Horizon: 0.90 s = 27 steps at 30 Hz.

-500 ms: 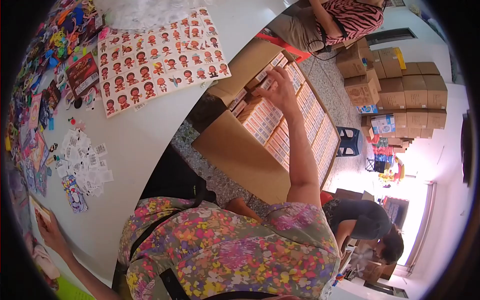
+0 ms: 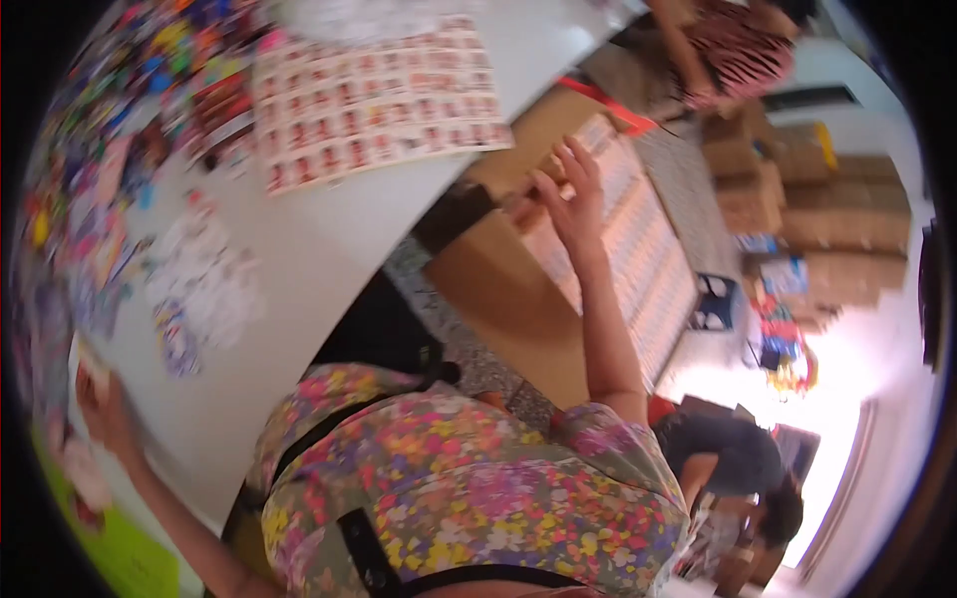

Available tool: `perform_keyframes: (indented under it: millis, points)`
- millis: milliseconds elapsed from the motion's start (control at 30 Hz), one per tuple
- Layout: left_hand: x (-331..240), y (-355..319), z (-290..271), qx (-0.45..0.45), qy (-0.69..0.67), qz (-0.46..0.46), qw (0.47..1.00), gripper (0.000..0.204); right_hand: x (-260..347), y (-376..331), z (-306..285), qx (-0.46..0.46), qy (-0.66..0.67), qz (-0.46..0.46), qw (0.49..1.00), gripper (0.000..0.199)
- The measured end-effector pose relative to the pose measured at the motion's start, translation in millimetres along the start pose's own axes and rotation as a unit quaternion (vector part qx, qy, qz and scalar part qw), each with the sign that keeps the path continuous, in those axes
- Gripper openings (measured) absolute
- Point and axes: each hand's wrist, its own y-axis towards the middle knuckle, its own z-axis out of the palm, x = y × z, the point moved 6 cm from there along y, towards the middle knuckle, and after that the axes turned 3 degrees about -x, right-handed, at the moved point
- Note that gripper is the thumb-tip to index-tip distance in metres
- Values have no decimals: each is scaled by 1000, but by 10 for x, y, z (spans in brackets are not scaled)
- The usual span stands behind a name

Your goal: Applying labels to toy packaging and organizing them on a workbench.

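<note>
In the head view, the left hand (image 2: 100, 404), at the left of the white table (image 2: 289, 269), is partly closed around a pale, flat item (image 2: 92, 361) too blurred to identify. The right hand (image 2: 576, 204) is over the far part of a large open cardboard carton (image 2: 508, 314), right of the table, its fingers apart and curved; whether it has hold of anything I cannot tell. Small patterned boxes (image 2: 638, 254) fill the carton in rows. On the table, a printed sheet of cartoon figures (image 2: 384, 110) lies far, with white labels (image 2: 204, 279) nearer. To the right are 2 other people, 1 far in a striped top (image 2: 738, 50), 1 nearer in a dark top (image 2: 723, 448).
</note>
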Motion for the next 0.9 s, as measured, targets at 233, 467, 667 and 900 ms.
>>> perform_keyframes:
  millis: [233, 467, 667, 900]
  points:
    - [-1884, -121, 97, -65, 6, -78, 995, 65, 2221, 58, 151, 84, 179, -277, 940, 34]
    - [-1890, -461, -292, -203, 8, -156, 967, 92, 3680, -64, 673, 174, 331, -443, 815, 29]
    - [-2503, -710, -505, -208, -49, -5, 977, 98, 4593, -151, 1430, 371, 516, -155, 756, 18]
    - [-2562, -1124, -250, 45, -553, -246, 795, 72, 4737, -248, 1696, 534, 626, -64, 564, 10]
